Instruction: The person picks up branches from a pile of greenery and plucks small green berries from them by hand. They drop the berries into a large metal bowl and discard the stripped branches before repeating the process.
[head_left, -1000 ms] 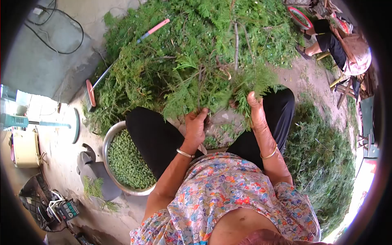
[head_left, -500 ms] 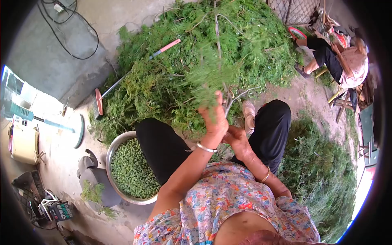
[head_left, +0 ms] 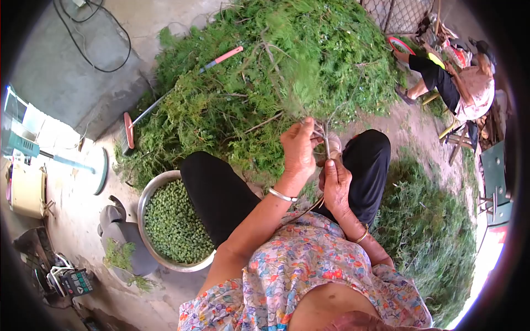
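A leafy green branch [head_left: 301,83] with a bare, forked stem reaches away from me over a big heap of cut greenery. My right hand [head_left: 335,185] is closed round the lower stem, thumb along it. Just above and to the left, my left hand [head_left: 298,148] pinches the thin twigs where the stem forks. Its fingertips are bunched, so what lies between them is partly hidden. Left of my knee stands a metal basin [head_left: 144,201] holding many small green berries [head_left: 179,226].
The greenery heap [head_left: 199,118] fills the floor ahead, with a long-handled broom [head_left: 163,98] lying on it. More cut branches [head_left: 425,220] lie to my right. A seated person [head_left: 466,88] is at the far right; a fan [head_left: 99,171] stands left.
The branch has swung, its leafy part now further from my hands. My right hand has moved right and its grip on the stem now shows. My left hand has shifted slightly right.
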Demonstrator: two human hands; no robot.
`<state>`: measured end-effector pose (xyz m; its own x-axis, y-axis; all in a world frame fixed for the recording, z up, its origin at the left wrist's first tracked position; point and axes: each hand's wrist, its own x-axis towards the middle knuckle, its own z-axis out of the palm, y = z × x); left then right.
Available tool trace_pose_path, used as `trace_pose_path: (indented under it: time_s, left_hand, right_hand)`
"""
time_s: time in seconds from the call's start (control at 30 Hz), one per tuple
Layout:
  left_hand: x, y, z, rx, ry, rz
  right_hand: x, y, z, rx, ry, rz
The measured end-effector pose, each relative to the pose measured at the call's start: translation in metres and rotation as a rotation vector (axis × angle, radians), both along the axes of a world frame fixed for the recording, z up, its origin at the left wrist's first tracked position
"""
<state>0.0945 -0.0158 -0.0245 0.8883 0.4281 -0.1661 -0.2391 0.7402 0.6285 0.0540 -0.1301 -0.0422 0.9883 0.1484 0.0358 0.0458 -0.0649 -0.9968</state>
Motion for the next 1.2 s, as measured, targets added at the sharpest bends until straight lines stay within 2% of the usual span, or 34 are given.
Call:
trace_pose_path:
  time_s: [0.1, 0.13, 0.17, 0.23, 0.3, 0.37, 0.43, 0.47, 0.5, 0.57, 0.63, 0.67, 0.8, 1.03, 1.2]
  left_hand:
    - [-0.006, 0.009, -0.003, -0.034, -0.016, -0.066]
    - [-0.009, 0.010, -0.009, -0.022, -0.034, -0.072]
    - [-0.011, 0.010, -0.011, -0.020, -0.031, -0.085]
    - [-0.017, 0.010, -0.011, -0.051, -0.060, -0.065]
    - [-0.021, 0.009, -0.006, -0.057, -0.072, -0.108]
    - [-0.025, 0.011, 0.000, -0.061, -0.095, -0.141]
    - [-0.034, 0.021, 0.007, -0.006, -0.084, -0.214]
    - [-0.039, 0.026, 0.004, 0.092, 0.017, -0.235]
    - [-0.044, 0.032, -0.001, 0.191, 0.118, -0.253]
    - [-0.053, 0.046, -0.024, 0.202, 0.181, -0.255]
    - [-0.064, 0.058, -0.046, 0.209, 0.244, -0.250]
    - [-0.070, 0.063, -0.054, 0.191, 0.322, -0.240]
    - [-0.096, 0.078, -0.095, 0.058, 0.528, -0.197]
    - [-0.105, 0.078, -0.100, 0.039, 0.631, -0.168]
    - [-0.096, 0.083, -0.130, -0.039, 0.639, -0.201]
  right_hand:
    - [0.001, -0.004, 0.003, 0.097, 0.079, 0.088]
    - [0.002, -0.003, 0.004, 0.228, 0.223, 0.081]
    - [0.006, -0.006, 0.008, 0.232, 0.224, 0.069]
    - [0.012, -0.013, 0.018, 0.484, 0.598, 0.114]
    - [0.012, -0.016, 0.018, 0.471, 0.570, 0.093]
    - [0.014, -0.017, 0.017, 0.387, 0.406, 0.086]
    - [0.014, -0.017, 0.018, 0.368, 0.386, 0.046]
    - [0.015, -0.019, 0.017, 0.321, 0.324, 0.030]
    - [0.016, -0.020, 0.016, 0.274, 0.263, 0.014]
    - [0.020, -0.026, 0.015, 0.264, 0.224, -0.008]
    - [0.025, -0.032, 0.012, 0.147, -0.021, -0.095]
    - [0.027, -0.038, 0.014, 0.152, -0.049, -0.104]
    - [0.032, -0.059, 0.046, 0.247, 0.050, -0.090]
    - [0.048, -0.094, 0.071, 0.441, 0.224, -0.030]
    - [0.057, -0.148, 0.092, 0.435, 0.130, -0.251]
